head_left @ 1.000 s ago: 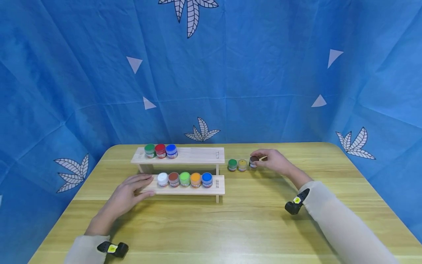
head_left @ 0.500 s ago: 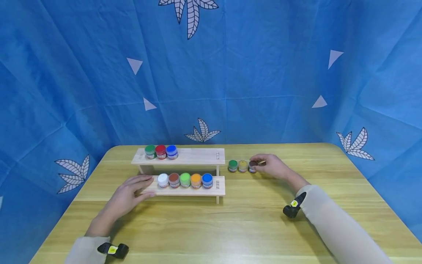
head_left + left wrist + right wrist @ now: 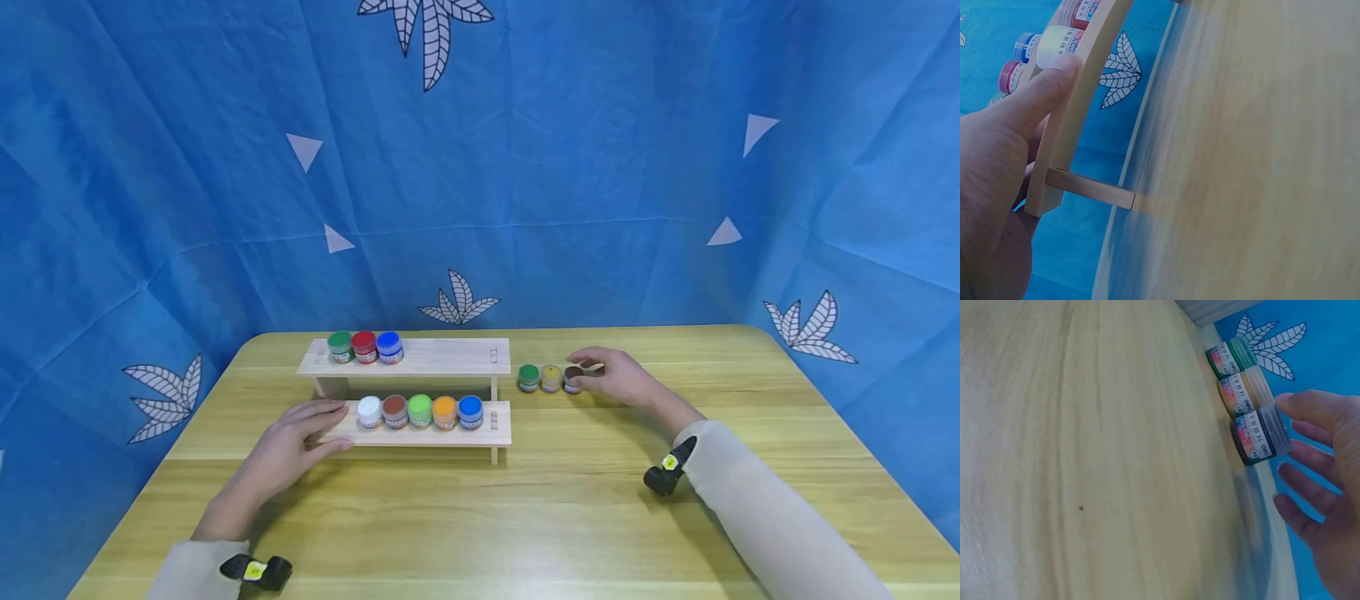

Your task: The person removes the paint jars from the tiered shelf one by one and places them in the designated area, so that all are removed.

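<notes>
My left hand (image 3: pixel 288 442) grips the left end of the lower wooden shelf (image 3: pixel 427 435), thumb along its front edge beside the white paint jar (image 3: pixel 1054 49). My right hand (image 3: pixel 618 379) is at a dark brown paint jar (image 3: pixel 1257 437) standing on the table. Its thumb tip is by the jar's lid; the other fingers are spread and loosely bent behind. Beside that jar stand a yellow paint jar (image 3: pixel 551 379) and a green paint jar (image 3: pixel 528 379), in a row. On the lower shelf, brown, light green, orange (image 3: pixel 445 412) and blue jars follow the white one.
The upper wooden shelf (image 3: pixel 450 357) carries green, red (image 3: pixel 365 347) and blue jars at its left. Both shelves stand on short legs on the wooden table (image 3: pixel 465 525). A blue patterned cloth (image 3: pixel 525 167) hangs behind and at the sides.
The dark brown jar has come down and left beside the yellow one, and my right hand's forefinger has since moved slightly off it. My left hand stays on the lower shelf.
</notes>
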`<state>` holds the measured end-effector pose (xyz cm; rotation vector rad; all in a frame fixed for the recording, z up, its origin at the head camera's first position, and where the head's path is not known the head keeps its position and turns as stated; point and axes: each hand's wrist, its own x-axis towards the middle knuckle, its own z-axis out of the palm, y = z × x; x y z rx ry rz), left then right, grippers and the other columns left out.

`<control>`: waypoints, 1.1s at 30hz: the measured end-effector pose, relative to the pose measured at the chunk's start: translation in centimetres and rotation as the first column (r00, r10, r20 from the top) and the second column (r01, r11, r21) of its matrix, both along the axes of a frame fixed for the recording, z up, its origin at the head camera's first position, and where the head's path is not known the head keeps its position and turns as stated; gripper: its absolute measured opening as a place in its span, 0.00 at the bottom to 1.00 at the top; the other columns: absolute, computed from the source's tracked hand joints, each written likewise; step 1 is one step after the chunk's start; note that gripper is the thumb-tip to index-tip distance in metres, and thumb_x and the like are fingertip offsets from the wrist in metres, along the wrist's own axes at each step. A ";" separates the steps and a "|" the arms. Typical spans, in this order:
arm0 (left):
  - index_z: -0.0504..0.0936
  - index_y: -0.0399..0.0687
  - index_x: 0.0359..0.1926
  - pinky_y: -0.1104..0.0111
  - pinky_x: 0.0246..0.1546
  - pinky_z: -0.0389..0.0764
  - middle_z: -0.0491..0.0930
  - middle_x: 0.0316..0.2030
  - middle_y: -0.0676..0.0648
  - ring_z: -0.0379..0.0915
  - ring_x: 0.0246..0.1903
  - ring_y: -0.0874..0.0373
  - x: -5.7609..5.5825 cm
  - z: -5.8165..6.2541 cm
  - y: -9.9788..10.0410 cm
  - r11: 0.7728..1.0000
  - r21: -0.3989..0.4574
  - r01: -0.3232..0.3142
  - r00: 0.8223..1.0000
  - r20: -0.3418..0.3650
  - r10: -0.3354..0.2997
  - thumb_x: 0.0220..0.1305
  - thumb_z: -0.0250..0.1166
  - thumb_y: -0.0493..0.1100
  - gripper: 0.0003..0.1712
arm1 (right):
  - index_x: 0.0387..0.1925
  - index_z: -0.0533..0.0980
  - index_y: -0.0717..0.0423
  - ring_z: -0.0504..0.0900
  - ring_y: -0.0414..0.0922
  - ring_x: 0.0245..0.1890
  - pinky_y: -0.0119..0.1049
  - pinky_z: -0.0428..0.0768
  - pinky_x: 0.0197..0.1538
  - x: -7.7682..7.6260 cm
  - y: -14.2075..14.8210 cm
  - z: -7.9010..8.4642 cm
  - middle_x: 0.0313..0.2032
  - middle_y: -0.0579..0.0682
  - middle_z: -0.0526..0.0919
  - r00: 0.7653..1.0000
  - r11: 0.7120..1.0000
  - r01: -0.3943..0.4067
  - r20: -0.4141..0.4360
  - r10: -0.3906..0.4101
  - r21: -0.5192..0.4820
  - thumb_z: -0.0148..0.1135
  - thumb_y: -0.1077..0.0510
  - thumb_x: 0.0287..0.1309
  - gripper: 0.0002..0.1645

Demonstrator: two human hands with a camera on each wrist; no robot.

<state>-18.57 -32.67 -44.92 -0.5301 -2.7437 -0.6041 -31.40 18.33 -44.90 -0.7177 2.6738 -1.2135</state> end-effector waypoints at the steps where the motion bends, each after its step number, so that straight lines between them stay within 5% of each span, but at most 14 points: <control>1: 0.81 0.43 0.59 0.43 0.59 0.69 0.78 0.58 0.42 0.68 0.60 0.40 0.0 0.0 0.0 1.000 -0.001 -0.001 1.000 -0.001 0.001 0.57 0.72 0.55 0.32 | 0.61 0.73 0.63 0.77 0.60 0.55 0.51 0.78 0.57 0.0 0.0 0.1 0.57 0.63 0.76 1.000 1.000 0.008 -0.002 -0.008 0.001 0.65 0.56 0.62 0.28; 15: 0.80 0.42 0.59 0.42 0.59 0.68 0.77 0.58 0.41 0.68 0.60 0.39 0.0 0.0 0.0 1.000 -0.004 -0.004 1.000 0.010 0.004 0.58 0.71 0.55 0.32 | 0.62 0.75 0.55 0.72 0.55 0.60 0.53 0.73 0.61 0.8 -1.4 3.3 0.60 0.54 0.77 0.994 0.999 0.018 -0.107 -0.013 0.047 0.63 0.51 0.65 0.26; 33: 0.80 0.42 0.59 0.43 0.59 0.69 0.78 0.58 0.42 0.68 0.60 0.39 -0.1 -0.1 -0.1 1.000 -0.006 0.013 1.000 -0.017 -0.013 0.57 0.72 0.54 0.32 | 0.60 0.77 0.51 0.74 0.50 0.59 0.52 0.74 0.59 2.6 -7.0 9.3 0.57 0.48 0.79 0.947 0.985 -0.093 -0.291 0.132 0.145 0.62 0.47 0.65 0.25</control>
